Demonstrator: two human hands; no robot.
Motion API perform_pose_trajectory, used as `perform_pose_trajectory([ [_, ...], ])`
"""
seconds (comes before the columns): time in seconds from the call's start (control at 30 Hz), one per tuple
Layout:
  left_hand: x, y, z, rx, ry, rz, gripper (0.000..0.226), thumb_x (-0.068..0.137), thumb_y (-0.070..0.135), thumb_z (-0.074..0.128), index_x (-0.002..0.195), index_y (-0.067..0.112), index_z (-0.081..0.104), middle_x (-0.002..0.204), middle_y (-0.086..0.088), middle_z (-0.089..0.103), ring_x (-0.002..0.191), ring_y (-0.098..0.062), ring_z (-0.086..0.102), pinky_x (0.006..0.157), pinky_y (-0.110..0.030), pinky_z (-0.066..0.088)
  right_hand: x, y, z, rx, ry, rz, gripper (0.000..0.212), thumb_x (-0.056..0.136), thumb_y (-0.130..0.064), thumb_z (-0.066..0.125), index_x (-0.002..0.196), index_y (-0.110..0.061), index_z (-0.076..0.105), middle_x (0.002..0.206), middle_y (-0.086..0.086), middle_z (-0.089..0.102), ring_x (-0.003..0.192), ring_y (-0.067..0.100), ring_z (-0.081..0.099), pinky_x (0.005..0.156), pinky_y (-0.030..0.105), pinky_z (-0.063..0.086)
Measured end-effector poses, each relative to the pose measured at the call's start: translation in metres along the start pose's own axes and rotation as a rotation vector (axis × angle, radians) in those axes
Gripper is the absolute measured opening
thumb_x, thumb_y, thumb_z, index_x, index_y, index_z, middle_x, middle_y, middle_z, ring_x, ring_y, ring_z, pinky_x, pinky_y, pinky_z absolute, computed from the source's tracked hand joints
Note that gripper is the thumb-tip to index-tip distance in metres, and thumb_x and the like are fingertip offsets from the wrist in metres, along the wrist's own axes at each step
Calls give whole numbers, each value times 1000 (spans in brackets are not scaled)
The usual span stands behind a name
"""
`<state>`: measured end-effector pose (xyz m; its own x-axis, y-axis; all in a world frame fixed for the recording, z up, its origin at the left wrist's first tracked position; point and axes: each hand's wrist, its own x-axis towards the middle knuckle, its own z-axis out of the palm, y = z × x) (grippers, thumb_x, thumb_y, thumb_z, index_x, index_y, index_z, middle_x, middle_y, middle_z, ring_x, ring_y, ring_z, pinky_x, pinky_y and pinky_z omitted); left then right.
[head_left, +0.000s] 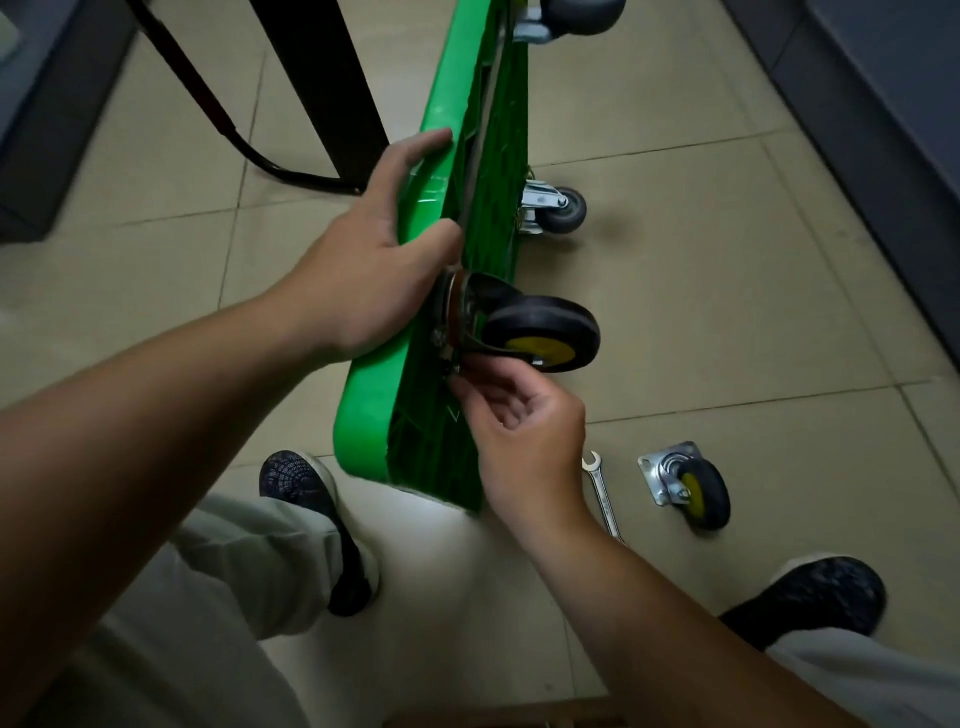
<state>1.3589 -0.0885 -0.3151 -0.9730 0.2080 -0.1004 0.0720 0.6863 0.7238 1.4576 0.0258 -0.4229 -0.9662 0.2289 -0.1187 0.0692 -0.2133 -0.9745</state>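
On the tiled floor (727, 312) the left hand (363, 260) steadies the green cart (363, 410) on its edge, grip curled over the rim; if that slackens, I reckon the cart tips. Just under the mounted caster (540, 332) the right hand (524, 431) has its grip pinching a small fastener (453, 370). A fumble could drop it among the ribs, away from the wrench (602, 493) and loose caster (691, 488) lying further right

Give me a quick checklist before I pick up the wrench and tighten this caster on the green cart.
1. Green cart steadied on edge: ok, left hand grips its rim.
2. Fastener started at the mounted caster: cannot tell, right hand pinches it, threads hidden.
3. Wrench in reach: ok, on the floor beside the right hand.
4. Loose caster out of the way: ok, beyond the wrench.
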Motion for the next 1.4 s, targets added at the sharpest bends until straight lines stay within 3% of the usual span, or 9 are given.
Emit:
perform_pose_trajectory([
  [0.13, 0, 0, -1, -22, 0, 0, 61, 100, 26, 52, 150, 51, 27, 107, 21, 52, 75, -10, 61, 71, -35, 56, 3, 4, 1, -17, -13, -5, 30, 89, 0, 73, 91, -30, 74, 86, -7, 77, 86, 13, 74, 79, 21, 55],
  [0.33, -2, 1, 2, -18, 11, -7, 61, 99, 28, 51, 150, 52, 27, 103, 22, 53, 78, -10, 63, 74, -36, 56, 10, 4, -2, -48, 13, 0, 8, 88, -10, 77, 85, -17, 76, 77, -7, 76, 74, 6, 72, 70, 18, 53],
  [0.67, -3, 2, 0, -34, -11, 11, 61, 100, 28, 51, 151, 50, 26, 105, 18, 56, 76, -14, 63, 76, -43, 58, 8, 11, -7, 60, 1, 126, 11, 92, -18, 72, 91, -8, 76, 84, 0, 78, 81, 9, 73, 73, 20, 53],
  [0.77, -3, 1, -1, -39, -21, 19, 62, 100, 28, 51, 152, 50, 24, 105, 16, 57, 72, -10, 62, 69, -37, 56, 7, 44, -40, -145, 25, 169, 15, 96, -19, 67, 86, -13, 75, 74, -4, 74, 73, 9, 70, 66, 24, 53],
  [0.87, -4, 2, 1, -37, -10, 23, 64, 95, 35, 52, 150, 52, 26, 110, 20, 57, 80, -10, 64, 78, -39, 57, 16, 103, -99, -506, 148, 297, 12, 93, -20, 70, 99, -11, 74, 83, -2, 75, 86, 20, 72, 72, 30, 51],
  [0.97, -3, 1, 0, -55, -5, 20, 68, 85, 40, 50, 148, 55, 28, 115, 24, 58, 84, -3, 65, 83, -39, 57, 20, 162, -161, -941, 159, 475, 42, 89, -30, 75, 121, -5, 66, 111, 11, 71, 106, 30, 66, 83, 34, 51],
  [1.07, -2, -5, 0, -59, -4, 33, 65, 92, 36, 53, 150, 54, 27, 110, 27, 57, 76, 2, 64, 70, -30, 56, 12, 206, -196, -1194, 4, 534, 62, 81, -38, 81, 127, -1, 62, 114, 17, 66, 104, 34, 63, 85, 43, 55],
  [1.23, 1, -12, 0, -68, 4, 59, 65, 99, 21, 54, 152, 47, 28, 100, 39, 56, 67, 2, 60, 58, -13, 48, 2, 235, -203, -1280, -121, 538, 48, 80, -35, 84, 111, -6, 60, 104, 15, 61, 100, 34, 60, 81, 40, 49],
  [1.4, 1, -13, 4, -103, -2, 80, 66, 96, 17, 53, 154, 36, 29, 105, 22, 58, 70, 2, 59, 61, -11, 46, 6, 255, -201, -1217, -14, 561, 26, 82, -10, 77, 91, -9, 53, 92, 18, 64, 88, 40, 64, 73, 39, 50],
])
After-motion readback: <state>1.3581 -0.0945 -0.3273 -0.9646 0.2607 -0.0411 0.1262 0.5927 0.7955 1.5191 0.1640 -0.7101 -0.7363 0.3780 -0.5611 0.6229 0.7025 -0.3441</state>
